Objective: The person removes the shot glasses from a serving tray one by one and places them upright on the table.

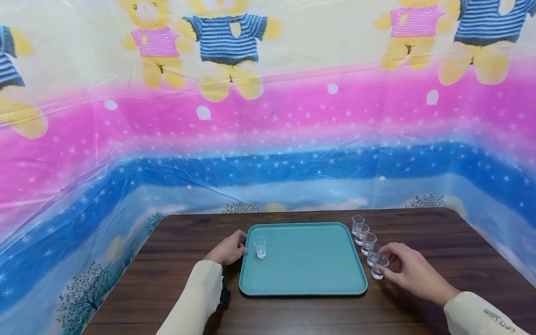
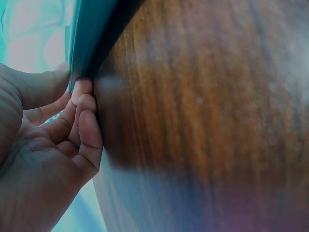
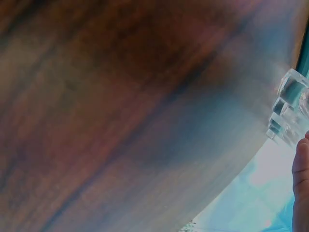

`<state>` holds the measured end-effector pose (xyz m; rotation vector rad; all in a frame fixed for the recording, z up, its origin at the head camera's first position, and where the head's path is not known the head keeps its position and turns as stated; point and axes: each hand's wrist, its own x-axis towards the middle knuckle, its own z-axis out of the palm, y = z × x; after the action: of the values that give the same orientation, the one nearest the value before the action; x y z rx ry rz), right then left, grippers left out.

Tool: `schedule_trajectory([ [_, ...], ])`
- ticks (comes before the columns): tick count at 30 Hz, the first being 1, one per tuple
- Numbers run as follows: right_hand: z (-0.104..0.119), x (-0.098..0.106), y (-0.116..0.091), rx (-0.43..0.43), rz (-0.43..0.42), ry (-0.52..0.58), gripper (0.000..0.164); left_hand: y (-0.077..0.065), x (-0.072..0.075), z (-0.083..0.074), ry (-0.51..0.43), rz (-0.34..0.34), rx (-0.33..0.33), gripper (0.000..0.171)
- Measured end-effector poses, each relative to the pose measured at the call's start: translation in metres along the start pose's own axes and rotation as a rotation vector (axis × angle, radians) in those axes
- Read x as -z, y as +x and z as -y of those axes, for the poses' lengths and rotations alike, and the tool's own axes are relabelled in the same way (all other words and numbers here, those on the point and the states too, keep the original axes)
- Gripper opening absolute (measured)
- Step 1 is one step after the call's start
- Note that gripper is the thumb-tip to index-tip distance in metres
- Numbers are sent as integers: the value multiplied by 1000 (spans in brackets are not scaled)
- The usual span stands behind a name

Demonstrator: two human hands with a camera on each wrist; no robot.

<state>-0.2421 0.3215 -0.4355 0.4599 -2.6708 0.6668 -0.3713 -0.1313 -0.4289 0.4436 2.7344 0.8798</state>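
A teal tray (image 1: 303,258) lies on the table, with one small clear shot glass (image 1: 260,247) upright near its left side. My left hand (image 1: 229,249) grips the tray's left rim; in the left wrist view that hand (image 2: 53,130) has its thumb on the rim and its fingers curled against the outer side. Along the tray's right edge stand several more shot glasses in a slanting row. My right hand (image 1: 412,271) pinches the nearest shot glass (image 1: 378,270) between thumb and fingers. At the right wrist view's edge, a finger (image 3: 301,166) appears beside part of the clear glasses (image 3: 286,108).
The dark wood table (image 1: 184,237) carries the tray and the glasses. Behind it and at the sides hangs a printed cloth (image 1: 268,130) with bears and stars. The glasses in the row stand very close to one another, overlapping in the head view.
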Motion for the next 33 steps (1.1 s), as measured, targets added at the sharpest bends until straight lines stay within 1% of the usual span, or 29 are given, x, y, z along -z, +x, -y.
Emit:
schedule_trajectory([
  [3,2,2,3,11,-9,-13,34,0,0,0,5,-1,5,38],
  [8,8,3,17,86,-109,-91,39,1,1,0,2,0,17,38],
  [10,12,3,25,95,-117,-99,38,1,1,0,-1,2,25,37],
  [15,27,-2,46,69,-54,-52,34,1,2,0,-11,11,25,37],
  [22,47,-21,71,124,-16,-8,37,-2,1,0,-22,14,20,38],
  [27,58,-34,82,141,5,17,39,-3,1,-1,-24,13,25,38],
  [33,69,-48,90,166,27,39,39,-4,2,-1,-26,14,34,38],
])
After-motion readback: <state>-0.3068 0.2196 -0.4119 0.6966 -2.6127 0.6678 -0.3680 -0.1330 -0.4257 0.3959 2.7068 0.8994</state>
